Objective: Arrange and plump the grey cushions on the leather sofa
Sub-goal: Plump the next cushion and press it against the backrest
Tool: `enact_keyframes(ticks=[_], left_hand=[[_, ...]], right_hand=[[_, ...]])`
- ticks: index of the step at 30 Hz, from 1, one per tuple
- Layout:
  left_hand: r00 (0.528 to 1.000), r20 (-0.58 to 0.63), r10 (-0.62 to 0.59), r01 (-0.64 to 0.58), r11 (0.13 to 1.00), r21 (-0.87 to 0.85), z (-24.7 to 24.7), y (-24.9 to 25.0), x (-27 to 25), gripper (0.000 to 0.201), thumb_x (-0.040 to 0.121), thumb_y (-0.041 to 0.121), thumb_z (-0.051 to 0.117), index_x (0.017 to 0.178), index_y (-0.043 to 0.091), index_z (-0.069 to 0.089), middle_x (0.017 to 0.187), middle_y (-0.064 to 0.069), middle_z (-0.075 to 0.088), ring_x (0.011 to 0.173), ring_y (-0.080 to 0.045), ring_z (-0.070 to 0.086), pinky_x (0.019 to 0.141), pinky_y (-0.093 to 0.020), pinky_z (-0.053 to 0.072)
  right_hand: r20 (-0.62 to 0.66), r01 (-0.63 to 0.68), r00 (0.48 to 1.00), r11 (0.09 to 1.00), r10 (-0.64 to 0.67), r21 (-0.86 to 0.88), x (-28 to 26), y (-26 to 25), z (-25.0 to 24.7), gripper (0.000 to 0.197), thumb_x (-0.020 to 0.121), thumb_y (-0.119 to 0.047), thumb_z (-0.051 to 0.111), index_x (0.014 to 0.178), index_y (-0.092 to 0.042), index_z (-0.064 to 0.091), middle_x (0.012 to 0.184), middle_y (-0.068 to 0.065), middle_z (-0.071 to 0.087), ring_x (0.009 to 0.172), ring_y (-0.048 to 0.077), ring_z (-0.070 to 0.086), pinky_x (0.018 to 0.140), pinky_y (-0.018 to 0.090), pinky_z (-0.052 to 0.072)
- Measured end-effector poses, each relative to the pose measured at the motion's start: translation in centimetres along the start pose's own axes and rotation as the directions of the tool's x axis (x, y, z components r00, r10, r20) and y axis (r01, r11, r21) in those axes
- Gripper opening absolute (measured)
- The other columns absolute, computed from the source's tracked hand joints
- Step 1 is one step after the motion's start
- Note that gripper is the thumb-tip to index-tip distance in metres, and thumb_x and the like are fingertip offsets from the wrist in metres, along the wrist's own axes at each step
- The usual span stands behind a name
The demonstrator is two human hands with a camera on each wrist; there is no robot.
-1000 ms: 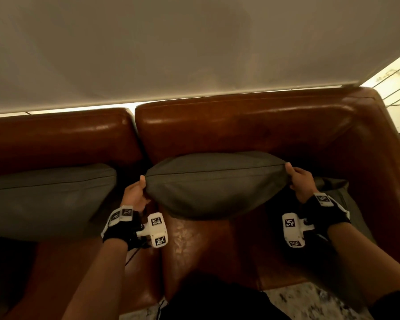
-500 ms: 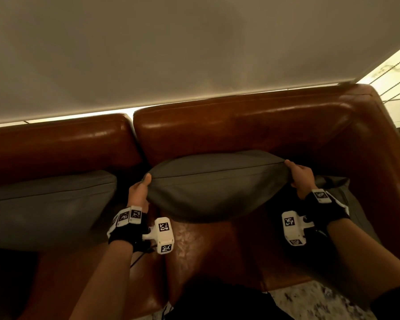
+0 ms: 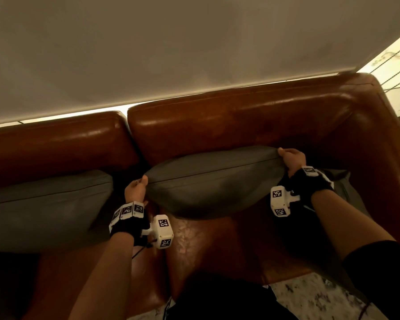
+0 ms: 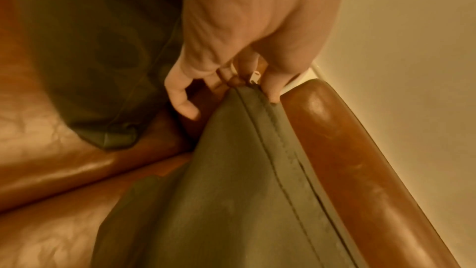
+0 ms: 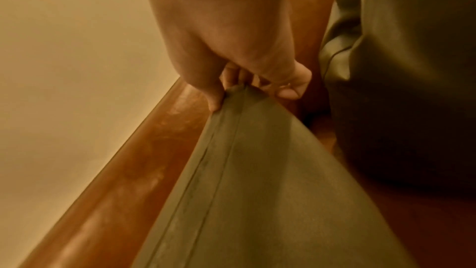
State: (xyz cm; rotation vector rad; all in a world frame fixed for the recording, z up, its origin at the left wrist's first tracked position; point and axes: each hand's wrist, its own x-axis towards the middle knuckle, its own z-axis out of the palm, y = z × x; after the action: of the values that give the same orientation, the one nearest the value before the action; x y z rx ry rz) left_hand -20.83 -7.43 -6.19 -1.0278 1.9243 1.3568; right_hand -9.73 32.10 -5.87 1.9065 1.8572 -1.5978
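behind the brown leather sofa (image 3: 252,121) hung a pale blind. the middle grey cushion (image 3: 213,181), plump and seamed, stood against the backrest, left hand (image 3: 135,191) and right hand (image 3: 292,159) pinching its top corners. a third cushion (image 3: 342,181) lay mostly hidden behind the right arm.

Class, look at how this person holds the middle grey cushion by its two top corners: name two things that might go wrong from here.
1. The left hand pinches the middle cushion right at its zipper pull; shaking it by that corner may strain the zip.
2. The right hand pinches only the corner fabric, so a hard shake might slip it free and drop the cushion onto the cushion at the armrest or the left cushion.
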Motion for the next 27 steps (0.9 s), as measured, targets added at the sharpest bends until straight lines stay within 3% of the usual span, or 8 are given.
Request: enact_keyframes(ticks=[4, 8, 12, 16, 19, 21, 25, 27], left_hand=[[0.996, -0.018, 0.086, -0.082, 0.982, 0.171, 0.0, 0.7, 0.7, 0.046, 0.089, 0.046, 0.048, 0.107, 0.005, 0.059, 0.127, -0.016, 0.056, 0.113, -0.033, 0.051, 0.105, -0.045, 0.039], [0.974, 0.004, 0.225, -0.207, 0.890, 0.406, 0.6, 0.4, 0.4, 0.047, 0.095, 0.039, 0.045, 0.124, 0.005, 0.056, 0.131, -0.020, 0.055, 0.124, -0.037, 0.048, 0.105, -0.040, 0.036], [0.963, -0.014, 0.269, -0.246, 0.898, 0.364, 0.5, 0.0, 0.0, 0.044, 0.095, 0.038, 0.045, 0.124, 0.007, 0.056, 0.129, -0.018, 0.056, 0.123, -0.036, 0.048, 0.105, -0.042, 0.037], [0.971, 0.015, 0.238, -0.236, 0.948, 0.216, -0.9, -1.9, 0.8, 0.053, 0.090, 0.055, 0.043, 0.125, 0.016, 0.052, 0.125, -0.010, 0.055, 0.118, -0.031, 0.052, 0.100, -0.047, 0.044], [0.973, 0.064, 0.224, -0.231, 0.959, 0.164, -2.1, -4.3, 0.1, 0.049, 0.090, 0.048, 0.049, 0.122, 0.011, 0.053, 0.109, -0.007, 0.056, 0.091, -0.021, 0.057, 0.078, -0.037, 0.052], [0.953, 0.101, 0.285, -0.301, 0.929, 0.214, -2.2, -5.7, -0.5, 0.039, 0.092, 0.036, 0.052, 0.111, 0.002, 0.059, 0.094, -0.011, 0.061, 0.075, -0.020, 0.060, 0.070, -0.033, 0.052], [0.937, 0.025, 0.349, -0.347, 0.917, 0.195, -2.0, -6.0, -0.3, 0.022, 0.091, 0.028, 0.056, 0.074, 0.015, 0.059, 0.066, -0.006, 0.058, 0.064, -0.023, 0.058, 0.082, -0.044, 0.054], [0.940, 0.041, 0.339, -0.340, 0.921, 0.188, -2.2, -5.9, 0.0, 0.022, 0.091, 0.028, 0.057, 0.077, 0.011, 0.062, 0.063, -0.005, 0.055, 0.059, -0.016, 0.053, 0.074, -0.039, 0.053]], right_hand=[[0.029, 0.053, 0.998, 0.980, -0.049, -0.192, -0.7, -1.1, 0.9, 0.051, 0.089, -0.045, 0.056, 0.111, 0.000, 0.063, 0.114, 0.019, 0.063, 0.108, 0.037, 0.058, 0.098, 0.046, 0.046], [0.010, 0.083, 0.996, 0.958, -0.084, -0.273, -0.3, -2.0, 1.2, 0.041, 0.090, -0.034, 0.060, 0.117, -0.003, 0.063, 0.124, 0.018, 0.060, 0.115, 0.037, 0.054, 0.100, 0.043, 0.044], [0.000, 0.117, 0.992, 0.949, -0.122, -0.292, 0.2, -2.6, 0.9, 0.037, 0.085, -0.031, 0.067, 0.108, -0.003, 0.067, 0.120, 0.019, 0.063, 0.113, 0.037, 0.056, 0.100, 0.048, 0.045], [0.151, 0.208, 0.975, 0.904, -0.162, -0.374, -0.1, -2.0, -0.6, 0.042, 0.086, -0.043, 0.062, 0.108, -0.007, 0.062, 0.104, 0.011, 0.062, 0.102, 0.032, 0.059, 0.091, 0.047, 0.050], [0.203, 0.135, 0.978, 0.901, -0.054, -0.412, -0.3, -0.2, -2.6, 0.047, 0.087, -0.052, 0.054, 0.103, -0.008, 0.055, 0.093, 0.008, 0.058, 0.088, 0.027, 0.058, 0.071, 0.039, 0.055], [0.238, 0.101, 0.971, 0.936, -0.019, -0.338, -0.9, 1.3, -3.0, 0.045, 0.091, -0.041, 0.054, 0.109, 0.000, 0.055, 0.095, 0.012, 0.060, 0.084, 0.025, 0.059, 0.062, 0.033, 0.055], [0.118, 0.212, 0.976, 0.928, -0.184, -0.306, -1.0, 2.3, -2.8, 0.042, 0.093, -0.029, 0.055, 0.119, 0.004, 0.056, 0.089, 0.011, 0.060, 0.072, 0.019, 0.058, 0.056, 0.024, 0.053], [0.117, 0.222, 0.974, 0.913, -0.194, -0.341, -1.3, 1.8, -2.7, 0.041, 0.093, -0.031, 0.056, 0.114, 0.004, 0.059, 0.077, 0.009, 0.060, 0.070, 0.021, 0.059, 0.065, 0.031, 0.054]])
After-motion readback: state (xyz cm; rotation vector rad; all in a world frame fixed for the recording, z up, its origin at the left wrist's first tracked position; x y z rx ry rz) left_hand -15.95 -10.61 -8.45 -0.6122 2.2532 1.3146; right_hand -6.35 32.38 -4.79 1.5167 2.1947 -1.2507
